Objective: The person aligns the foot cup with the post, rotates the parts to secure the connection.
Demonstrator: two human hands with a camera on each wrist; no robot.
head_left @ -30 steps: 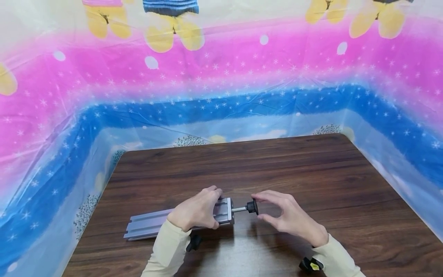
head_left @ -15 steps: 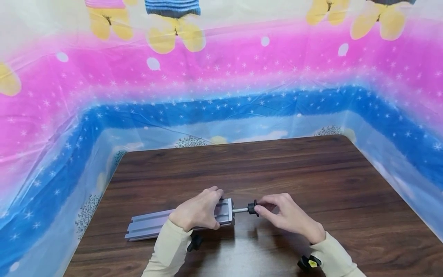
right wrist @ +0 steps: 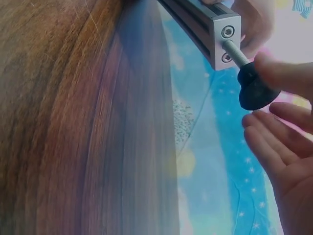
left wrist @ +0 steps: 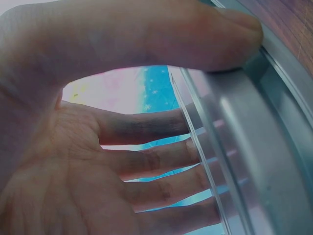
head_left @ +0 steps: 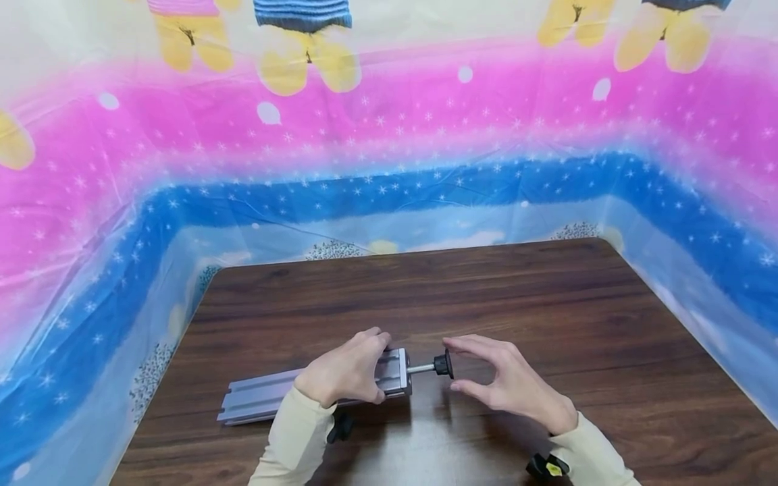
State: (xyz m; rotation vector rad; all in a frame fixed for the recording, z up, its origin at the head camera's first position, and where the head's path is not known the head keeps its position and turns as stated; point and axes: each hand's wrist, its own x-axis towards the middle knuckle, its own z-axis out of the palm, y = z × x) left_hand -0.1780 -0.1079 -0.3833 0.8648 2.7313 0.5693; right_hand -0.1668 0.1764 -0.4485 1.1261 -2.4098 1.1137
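A grey aluminium profile [head_left: 258, 395] lies lengthwise near the front of the table, grooves along its faces. My left hand [head_left: 343, 368] grips it near its right end, thumb on the near side and fingers over the far side; the left wrist view shows the thumb [left wrist: 234, 36] on its edge. From the end plate [right wrist: 227, 27] with its screws, a threaded rod sticks out, carrying a black levelling foot [head_left: 442, 364]. My right hand [head_left: 510, 378] holds the foot by its rim, thumb and fingertips at opposite edges; in the right wrist view the thumb overlaps the foot [right wrist: 254, 93].
The dark wood-grain table [head_left: 425, 290] extends behind and to both sides of the hands. A printed pink and blue cloth [head_left: 389, 169] hangs around its back and sides. Black wrist devices [head_left: 547, 466] sit under both sleeves.
The right fingers closed in on the foot half a second ago, and now spread wide around its rim again. The left hand and the profile stay practically still.
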